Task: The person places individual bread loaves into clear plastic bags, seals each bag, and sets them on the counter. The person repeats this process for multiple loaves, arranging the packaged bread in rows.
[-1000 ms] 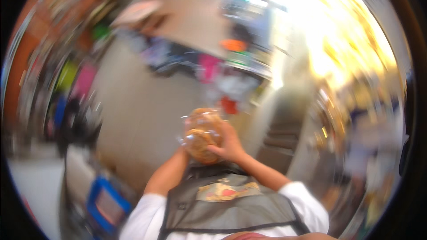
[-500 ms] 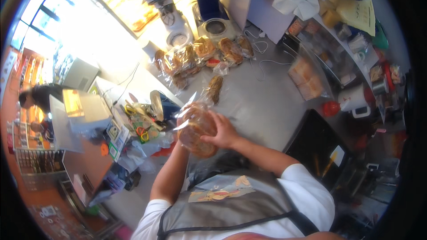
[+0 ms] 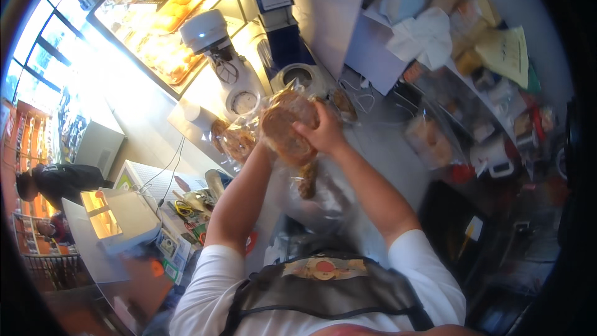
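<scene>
In front of me is a large brown bread (image 3: pixel 289 124) in a clear plastic bag, raised over the other bagged breads. My right hand (image 3: pixel 324 129) grips its right side, with the thumb across the near face. My left hand (image 3: pixel 265 150) is at its lower left edge and mostly hidden behind it; the fingers do not show. Bagged breads (image 3: pixel 237 143) lie just left of and behind the one I hold. A narrow brown bread in plastic (image 3: pixel 307 180) rests on the grey counter (image 3: pixel 373 177) beneath my hands.
A white stand mixer (image 3: pixel 208 31) stands at the back, beside a machine with a round metal bowl (image 3: pixel 297 76). A lit glass case holds trays of bread (image 3: pixel 180 31). To the right are bagged bread slices (image 3: pixel 430 140) and a white jug (image 3: pixel 491 157). A person in black (image 3: pixel 68 182) is far left.
Both hands have moved forward, away from my body, carrying the bagged bread over the row of breads. The view has shifted as well, and the arms are more outstretched.
</scene>
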`<state>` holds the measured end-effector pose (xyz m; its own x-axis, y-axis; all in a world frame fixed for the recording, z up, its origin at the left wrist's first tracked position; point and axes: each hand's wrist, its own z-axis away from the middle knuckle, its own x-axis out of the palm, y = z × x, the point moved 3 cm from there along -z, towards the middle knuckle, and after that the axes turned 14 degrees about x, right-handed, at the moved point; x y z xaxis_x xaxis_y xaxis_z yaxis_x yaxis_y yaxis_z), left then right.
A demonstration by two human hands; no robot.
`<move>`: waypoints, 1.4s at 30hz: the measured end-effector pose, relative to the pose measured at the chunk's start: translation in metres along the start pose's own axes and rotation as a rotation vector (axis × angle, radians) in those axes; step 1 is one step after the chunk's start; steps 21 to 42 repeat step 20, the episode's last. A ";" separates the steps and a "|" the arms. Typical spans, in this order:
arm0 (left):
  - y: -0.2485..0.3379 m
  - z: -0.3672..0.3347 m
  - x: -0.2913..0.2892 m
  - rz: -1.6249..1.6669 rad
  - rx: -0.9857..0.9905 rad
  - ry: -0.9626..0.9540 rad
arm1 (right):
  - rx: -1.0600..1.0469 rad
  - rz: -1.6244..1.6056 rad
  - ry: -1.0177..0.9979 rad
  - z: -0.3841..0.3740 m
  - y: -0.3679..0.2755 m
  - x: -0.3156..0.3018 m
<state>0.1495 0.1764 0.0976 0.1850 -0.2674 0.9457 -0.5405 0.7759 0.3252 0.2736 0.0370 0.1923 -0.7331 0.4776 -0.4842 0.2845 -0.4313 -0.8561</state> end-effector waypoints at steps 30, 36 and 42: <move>-0.026 0.239 -0.046 -0.805 0.199 0.660 | -0.136 0.205 0.092 0.005 0.101 0.108; -0.026 0.239 -0.046 -0.805 0.199 0.660 | -0.136 0.205 0.092 0.005 0.101 0.108; -0.026 0.239 -0.046 -0.805 0.199 0.660 | -0.136 0.205 0.092 0.005 0.101 0.108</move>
